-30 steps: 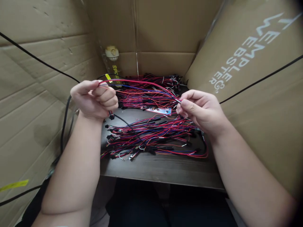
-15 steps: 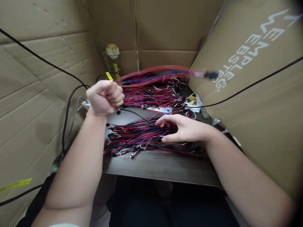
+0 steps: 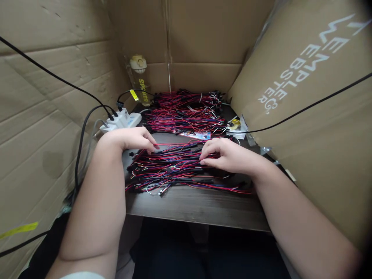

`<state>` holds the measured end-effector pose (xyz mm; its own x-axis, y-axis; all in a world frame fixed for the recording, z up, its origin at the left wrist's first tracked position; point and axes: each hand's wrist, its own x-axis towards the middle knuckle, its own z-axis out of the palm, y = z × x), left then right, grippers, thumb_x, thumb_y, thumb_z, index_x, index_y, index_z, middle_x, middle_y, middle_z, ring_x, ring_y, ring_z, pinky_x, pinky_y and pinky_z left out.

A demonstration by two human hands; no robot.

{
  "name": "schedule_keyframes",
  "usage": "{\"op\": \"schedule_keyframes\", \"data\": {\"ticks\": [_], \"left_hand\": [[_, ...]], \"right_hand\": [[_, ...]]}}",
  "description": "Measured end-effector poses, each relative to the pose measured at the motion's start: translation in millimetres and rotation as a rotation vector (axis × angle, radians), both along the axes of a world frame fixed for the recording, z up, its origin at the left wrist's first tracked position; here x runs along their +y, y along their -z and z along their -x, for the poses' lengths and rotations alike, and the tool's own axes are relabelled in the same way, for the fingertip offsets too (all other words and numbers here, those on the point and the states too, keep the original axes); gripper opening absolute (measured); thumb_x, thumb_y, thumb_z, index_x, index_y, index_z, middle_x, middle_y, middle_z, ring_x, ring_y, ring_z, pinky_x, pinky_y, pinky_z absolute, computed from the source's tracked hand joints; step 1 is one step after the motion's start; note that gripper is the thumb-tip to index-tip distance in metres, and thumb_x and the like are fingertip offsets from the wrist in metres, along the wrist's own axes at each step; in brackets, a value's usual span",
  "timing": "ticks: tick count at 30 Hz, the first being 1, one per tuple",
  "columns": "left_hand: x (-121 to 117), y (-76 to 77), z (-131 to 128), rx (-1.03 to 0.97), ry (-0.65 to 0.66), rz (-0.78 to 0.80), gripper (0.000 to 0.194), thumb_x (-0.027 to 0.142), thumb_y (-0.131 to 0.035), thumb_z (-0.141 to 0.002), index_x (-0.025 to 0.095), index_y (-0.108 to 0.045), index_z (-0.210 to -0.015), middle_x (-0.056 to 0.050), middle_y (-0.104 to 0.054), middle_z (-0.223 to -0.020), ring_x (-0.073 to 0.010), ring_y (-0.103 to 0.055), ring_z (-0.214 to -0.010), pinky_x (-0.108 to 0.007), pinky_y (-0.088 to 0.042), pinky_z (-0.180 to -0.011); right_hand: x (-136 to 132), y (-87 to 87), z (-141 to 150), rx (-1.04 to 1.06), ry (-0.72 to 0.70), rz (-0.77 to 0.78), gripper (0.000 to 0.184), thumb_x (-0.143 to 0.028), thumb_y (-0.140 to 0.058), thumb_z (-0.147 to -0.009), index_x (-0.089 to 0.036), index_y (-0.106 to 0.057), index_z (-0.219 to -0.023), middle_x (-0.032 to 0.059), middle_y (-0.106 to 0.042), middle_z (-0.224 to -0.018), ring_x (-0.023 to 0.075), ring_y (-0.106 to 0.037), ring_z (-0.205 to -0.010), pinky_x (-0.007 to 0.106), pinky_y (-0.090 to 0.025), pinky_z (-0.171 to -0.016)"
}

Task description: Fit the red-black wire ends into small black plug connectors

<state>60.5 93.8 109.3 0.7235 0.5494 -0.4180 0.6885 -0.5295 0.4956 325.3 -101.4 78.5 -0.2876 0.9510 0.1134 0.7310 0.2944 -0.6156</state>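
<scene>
A near pile of red, blue and black wires (image 3: 180, 172) with black connectors lies on the dark table (image 3: 197, 207). My left hand (image 3: 132, 138) rests on the pile's left end, fingers stretched out flat with the tips on the top strands. My right hand (image 3: 228, 155) lies on the pile's right part, fingers curled and pinched with the thumb on a few wires. A second, similar wire pile (image 3: 186, 112) lies further back, touched by neither hand.
Cardboard walls close in the table on the left, back and right (image 3: 305, 116). A white power strip (image 3: 122, 120) with black cables sits at back left beside a clear bottle (image 3: 140, 79). A small printed strip (image 3: 197, 135) and a tape roll (image 3: 236, 124) lie between and beside the piles.
My left hand has come down from a raised fist and the long red wires it held now lie on the near pile. My right hand's fingers have curled onto the wires.
</scene>
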Motion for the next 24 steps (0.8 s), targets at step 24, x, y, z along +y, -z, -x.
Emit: {"op": "schedule_keyframes", "data": {"ticks": [24], "left_hand": [[-52.9, -3.7, -36.6, -0.341, 0.362, -0.013, 0.044, 0.047, -0.079, -0.076, 0.019, -0.071, -0.109, -0.003, -0.071, -0.098, -0.0174, -0.061, -0.086, -0.027, -0.047, -0.074]], "right_hand": [[-8.8, -17.9, 1.8, 0.359, 0.226, -0.063, 0.024, -0.039, -0.081, -0.08, -0.015, -0.077, -0.078, 0.0001, -0.067, -0.067, 0.0107, -0.054, -0.061, 0.025, -0.041, -0.056]]}}
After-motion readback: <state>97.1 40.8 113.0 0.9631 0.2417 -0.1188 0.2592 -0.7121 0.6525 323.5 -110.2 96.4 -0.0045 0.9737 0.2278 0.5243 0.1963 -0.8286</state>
